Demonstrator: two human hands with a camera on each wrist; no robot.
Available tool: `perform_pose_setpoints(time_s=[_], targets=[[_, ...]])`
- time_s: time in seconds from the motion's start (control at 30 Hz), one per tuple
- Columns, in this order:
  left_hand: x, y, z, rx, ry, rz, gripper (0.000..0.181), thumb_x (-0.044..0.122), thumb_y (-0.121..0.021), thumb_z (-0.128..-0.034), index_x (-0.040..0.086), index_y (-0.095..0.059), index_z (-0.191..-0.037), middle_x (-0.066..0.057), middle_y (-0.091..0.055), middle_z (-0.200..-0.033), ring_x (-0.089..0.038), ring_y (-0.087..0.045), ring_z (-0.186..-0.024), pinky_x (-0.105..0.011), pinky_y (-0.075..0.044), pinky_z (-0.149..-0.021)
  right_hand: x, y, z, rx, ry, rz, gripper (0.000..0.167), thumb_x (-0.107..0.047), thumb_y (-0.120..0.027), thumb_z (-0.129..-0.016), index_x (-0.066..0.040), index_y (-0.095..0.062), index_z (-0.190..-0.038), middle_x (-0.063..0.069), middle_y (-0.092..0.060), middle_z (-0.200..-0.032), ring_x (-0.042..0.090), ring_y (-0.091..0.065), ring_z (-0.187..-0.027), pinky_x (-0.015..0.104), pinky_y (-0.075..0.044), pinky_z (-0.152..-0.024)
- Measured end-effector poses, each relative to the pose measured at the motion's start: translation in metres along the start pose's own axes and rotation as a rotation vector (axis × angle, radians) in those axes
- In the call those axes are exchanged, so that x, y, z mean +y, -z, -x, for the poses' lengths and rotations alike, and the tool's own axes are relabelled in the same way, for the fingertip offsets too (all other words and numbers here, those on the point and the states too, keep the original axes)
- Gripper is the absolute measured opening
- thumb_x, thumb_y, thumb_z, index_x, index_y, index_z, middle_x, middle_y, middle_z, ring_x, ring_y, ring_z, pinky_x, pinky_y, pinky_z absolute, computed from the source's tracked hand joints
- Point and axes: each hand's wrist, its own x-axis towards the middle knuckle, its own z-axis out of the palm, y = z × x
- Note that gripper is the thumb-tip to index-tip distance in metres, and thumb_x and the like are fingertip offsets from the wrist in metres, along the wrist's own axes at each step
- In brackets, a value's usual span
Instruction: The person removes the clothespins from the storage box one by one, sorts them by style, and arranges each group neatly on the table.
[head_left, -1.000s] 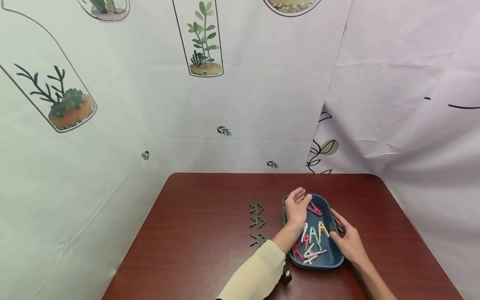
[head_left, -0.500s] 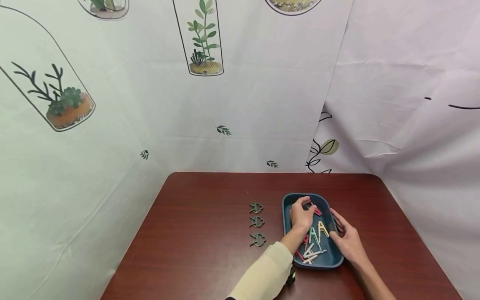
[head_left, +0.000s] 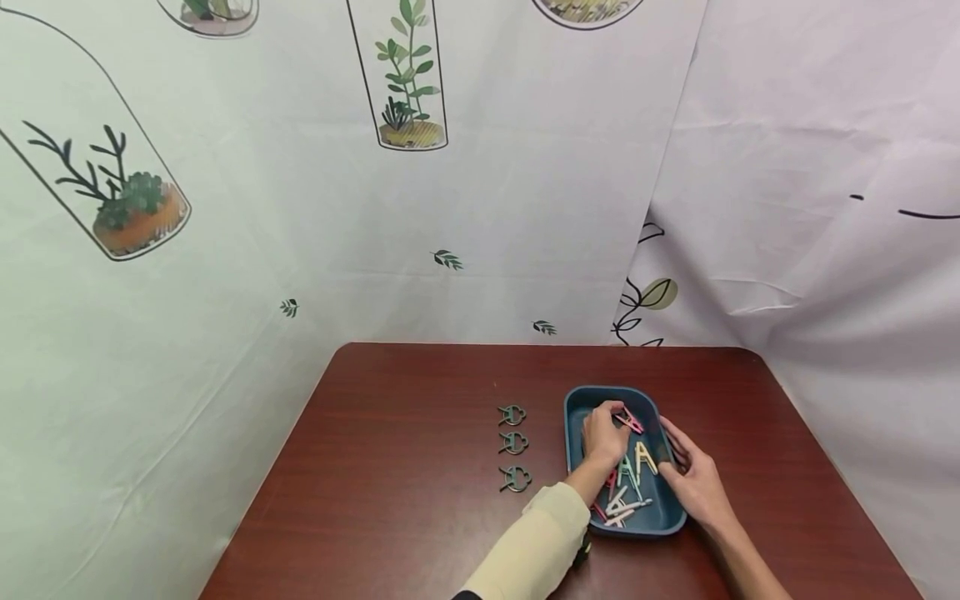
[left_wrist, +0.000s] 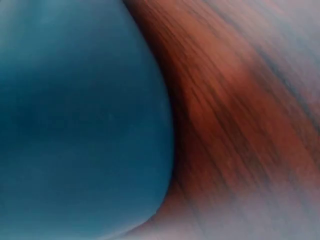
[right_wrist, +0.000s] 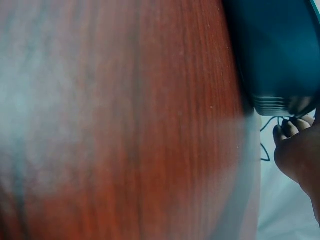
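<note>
A blue tray (head_left: 657,527) holds several clothespins; its wall (left_wrist: 85,120) fills the left of the left wrist view, and its outer side (right_wrist: 280,55) is at the upper right of the right wrist view. My left hand (head_left: 603,435) reaches inside the far half, thumb and index finger pinching a small dark clip beside a pink clothespin (head_left: 634,422); the fingers partly hide it. My right hand (head_left: 697,483) grips the tray's right side, thumb at the rim, fingers along the outside. Nearer lie a yellow clothespin (head_left: 644,458), a green one (head_left: 628,472) and several white and red ones.
Three green clips stand in a column left of the tray: far (head_left: 513,415), middle (head_left: 513,442) and near (head_left: 515,478). The brown table (head_left: 397,467) ends at a patterned cloth (head_left: 510,208) behind it.
My left hand has moved from the tray's left rim down and rightward among the clothespins, its fingers closing by the pink one, which has shifted slightly. My right hand keeps its grip.
</note>
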Motion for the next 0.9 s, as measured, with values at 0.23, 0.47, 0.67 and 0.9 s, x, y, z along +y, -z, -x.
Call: perform_pose_setpoints(time_s=[0.23,0.47,0.67,0.9], targets=[[-0.0049,-0.0004,0.0034,0.069,-0.144,-0.106,0.029,-0.006,-0.082,-0.0817,0.013,-0.081,-0.104,0.003,-0.079,-0.097,-0.018,-0.073,-0.093,-0.033,-0.058,-0.079,-0.0005,-0.0003,-0.0013,0.013,0.022,-0.021,0.072,0.020,-0.063,-0.089,0.003,-0.046,-0.157,0.031,-0.053,-0.151,-0.012,-0.049,-0.127,0.005,-0.042,-0.092],[-0.0040,0.0021,0.0036,0.098,-0.153,-0.138,0.023,-0.005,-0.084,-0.0796,0.017,-0.079,-0.087,0.008,-0.074,-0.077,-0.012,-0.066,-0.070,-0.029,-0.054,-0.063,0.0000,-0.0006,-0.0021,0.015,0.001,0.009,0.072,0.018,-0.064,-0.090,0.002,-0.046,-0.158,0.030,-0.053,-0.152,-0.011,-0.048,-0.127,0.004,-0.040,-0.093],[-0.0026,0.0034,0.0025,0.060,-0.131,-0.151,0.019,0.007,-0.091,-0.0818,0.021,-0.078,-0.085,0.012,-0.072,-0.074,-0.007,-0.064,-0.069,-0.029,-0.053,-0.064,0.0003,-0.0004,-0.0022,0.016,0.017,0.008,0.071,0.018,-0.064,-0.090,0.002,-0.046,-0.157,0.031,-0.052,-0.152,-0.012,-0.047,-0.127,0.003,-0.040,-0.094],[-0.0023,0.0044,0.0005,0.034,-0.131,-0.032,0.017,0.013,-0.091,-0.0837,0.023,-0.078,-0.087,0.015,-0.074,-0.078,0.002,-0.063,-0.070,-0.024,-0.052,-0.068,0.0000,-0.0002,-0.0014,0.019,0.020,0.014,0.071,0.018,-0.065,-0.090,0.003,-0.046,-0.157,0.032,-0.053,-0.151,-0.013,-0.048,-0.125,0.003,-0.041,-0.092]])
